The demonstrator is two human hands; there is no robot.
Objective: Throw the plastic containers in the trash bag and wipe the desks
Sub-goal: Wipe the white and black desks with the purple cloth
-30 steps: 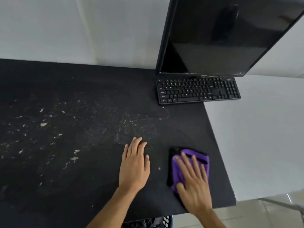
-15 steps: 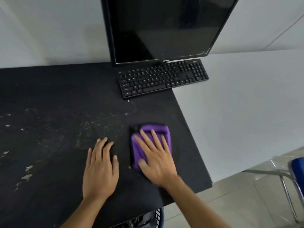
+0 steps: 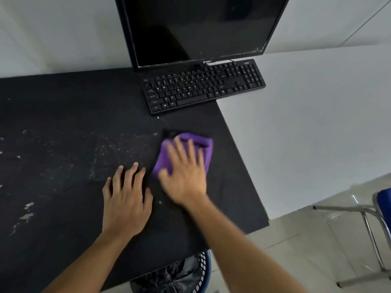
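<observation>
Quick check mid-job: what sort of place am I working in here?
Probably an office or computer room: a dark monitor and a black keyboard sit on a black desk. There is a trash bag in a blue bin beneath, and a metal-framed chair alongside.

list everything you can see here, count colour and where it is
black desk: 1, black, fills left and middle
white desk: 1, white, right of the black desk
pale specks: many, whitish, scattered on the black desk's left part
monitor: 1, black, screen dark, at the back
keyboard: 1, black, in front of the monitor, right end over the white desk
cloth: 1, purple, on the black desk
bin: 1, blue mesh, below the near edge
trash bag: 1, black, in the bin
chair: 1, blue, metal legs, far right, cut off
left hand: flat on the black desk, beside the cloth
right hand: flat on the cloth, blurred
</observation>
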